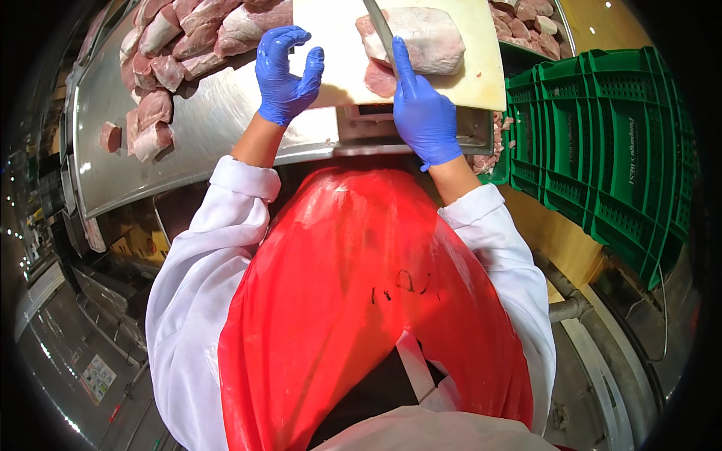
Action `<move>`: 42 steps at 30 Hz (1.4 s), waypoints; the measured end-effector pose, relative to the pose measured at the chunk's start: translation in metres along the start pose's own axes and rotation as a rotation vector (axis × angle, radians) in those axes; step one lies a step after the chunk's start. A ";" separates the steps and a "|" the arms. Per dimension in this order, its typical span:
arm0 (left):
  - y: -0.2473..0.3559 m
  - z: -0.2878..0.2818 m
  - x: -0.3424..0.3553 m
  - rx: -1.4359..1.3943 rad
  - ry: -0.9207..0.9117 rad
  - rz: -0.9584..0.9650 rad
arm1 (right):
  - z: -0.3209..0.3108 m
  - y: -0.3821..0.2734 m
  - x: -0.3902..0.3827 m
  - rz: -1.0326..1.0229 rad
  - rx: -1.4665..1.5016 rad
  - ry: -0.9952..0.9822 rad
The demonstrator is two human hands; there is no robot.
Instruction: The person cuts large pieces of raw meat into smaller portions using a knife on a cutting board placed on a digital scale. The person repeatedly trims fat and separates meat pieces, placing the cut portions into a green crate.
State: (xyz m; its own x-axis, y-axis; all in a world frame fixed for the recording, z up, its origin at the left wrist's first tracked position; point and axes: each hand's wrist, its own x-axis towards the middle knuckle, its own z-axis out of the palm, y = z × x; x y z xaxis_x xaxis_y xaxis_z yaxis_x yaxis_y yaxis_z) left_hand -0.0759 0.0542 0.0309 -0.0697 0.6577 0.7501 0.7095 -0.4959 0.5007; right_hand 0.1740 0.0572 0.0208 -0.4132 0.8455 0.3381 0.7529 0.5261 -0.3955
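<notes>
My right hand (pixel 421 116), in a blue glove, is closed on a knife (pixel 382 30), index finger stretched along the blade, which points up and away over a pale meat piece (pixel 425 45) on the white cutting board (pixel 485 92). The handle is hidden under my hand. A smaller pink piece (pixel 380 79) lies beside the blade, left of my fingers. My left hand (pixel 287 79), also gloved, is raised at the board's left side with fingers curved and apart, holding nothing. Nearby, a pile of meat pieces (pixel 188 41) lies on the steel table (pixel 207 128).
Green plastic crates (pixel 594 154) stand tilted at my right. A tray of meat (pixel 526 22) sits behind them, and small scraps (pixel 487 161) show below the board's right edge. A red apron (pixel 353 255) covers my front. A pipe (pixel 568 308) runs at lower right.
</notes>
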 end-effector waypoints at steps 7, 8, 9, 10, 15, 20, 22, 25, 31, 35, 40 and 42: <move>-0.019 0.004 -0.009 -0.113 0.075 -0.078 | -0.047 -0.007 -0.057 0.039 -0.235 -0.394; -0.019 0.007 -0.009 -0.122 0.065 -0.094 | -0.058 -0.007 -0.063 0.042 -0.236 -0.434; -0.017 0.011 -0.006 -0.119 0.055 -0.065 | -0.068 -0.007 -0.068 0.046 -0.234 -0.474; -0.015 0.016 -0.004 -0.116 0.047 -0.036 | -0.080 -0.006 -0.070 0.057 -0.208 -0.517; 0.002 0.042 0.000 -0.120 -0.138 0.095 | -0.127 -0.008 -0.078 0.090 -0.198 -0.721; -0.005 0.032 -0.002 0.192 -0.497 0.259 | -0.168 0.011 -0.099 0.096 -0.129 -0.758; -0.034 0.010 -0.001 0.251 -0.652 0.192 | -0.179 0.021 -0.110 0.160 0.025 -0.704; -0.060 -0.007 0.011 0.130 -0.556 0.133 | -0.169 -0.004 -0.091 0.484 0.380 -0.468; -0.048 0.031 0.021 -0.092 -0.368 -0.036 | -0.049 -0.049 0.043 0.491 0.580 -0.102; -0.043 0.042 0.003 0.071 -0.555 -0.057 | -0.004 -0.059 0.121 0.419 -0.007 -0.078; -0.051 0.031 -0.002 -0.063 -0.468 -0.109 | 0.016 -0.059 0.101 0.397 -0.122 -0.165; -0.063 0.022 -0.003 -0.171 -0.360 -0.242 | 0.001 -0.085 0.078 0.411 -0.140 -0.285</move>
State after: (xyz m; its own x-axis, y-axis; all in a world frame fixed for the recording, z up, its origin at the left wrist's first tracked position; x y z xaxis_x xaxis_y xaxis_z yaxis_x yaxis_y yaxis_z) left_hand -0.1047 0.0962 -0.0125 0.0500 0.9058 0.4207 0.5752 -0.3705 0.7293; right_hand 0.0766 0.0786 0.0798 -0.1776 0.9813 -0.0746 0.9356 0.1449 -0.3219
